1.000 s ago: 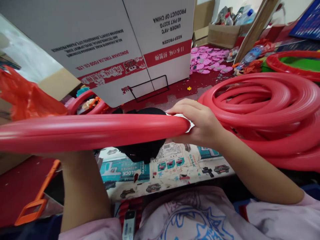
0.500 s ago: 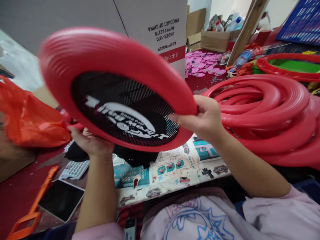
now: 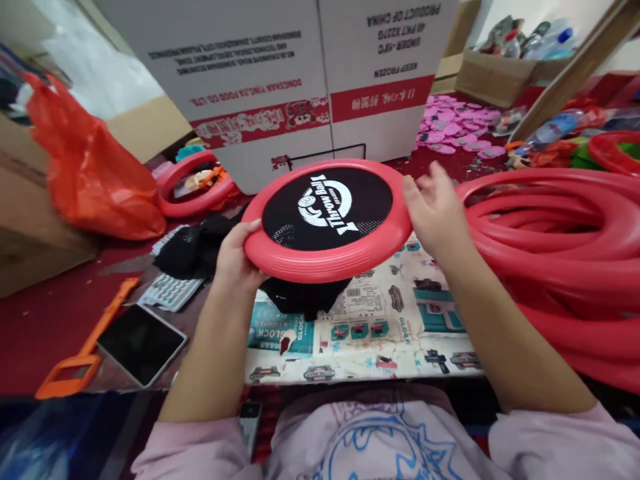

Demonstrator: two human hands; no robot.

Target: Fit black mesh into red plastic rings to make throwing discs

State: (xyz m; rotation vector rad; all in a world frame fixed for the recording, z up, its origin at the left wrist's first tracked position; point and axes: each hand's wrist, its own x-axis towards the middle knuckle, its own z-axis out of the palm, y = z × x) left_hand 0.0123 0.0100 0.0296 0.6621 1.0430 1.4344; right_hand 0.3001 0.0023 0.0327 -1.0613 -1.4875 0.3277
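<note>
A red ring with black mesh and white "Throw Ball" lettering, a throw-ball disc [image 3: 327, 261], is held over the table, mesh side up and tilted slightly toward me. My left hand [image 3: 236, 259] is closed around its left rim, thumb on top and fingers beneath. At the right rim my right hand [image 3: 434, 210] has its fingers apart, with the thumb side close against the edge; whether it touches is hard to tell. Black cloth [image 3: 305, 297] lies under the disc, partly hidden by it. To the right is a pile of red rings [image 3: 550, 267].
Printed cardboard [image 3: 360, 353] covers the table's front. On the left are an orange-handled tool [image 3: 95, 333], a black-screened tablet [image 3: 141, 343], a calculator [image 3: 173, 291] and a red plastic bag [image 3: 95, 173]. A large white carton [image 3: 260, 73] stands behind. Pink discs [image 3: 450, 127] lie at the back right.
The disc has come down from a steep tilt to nearly level, farther from me. My right hand's grip has loosened at the rim; my left now holds the left edge. The view has shifted left.
</note>
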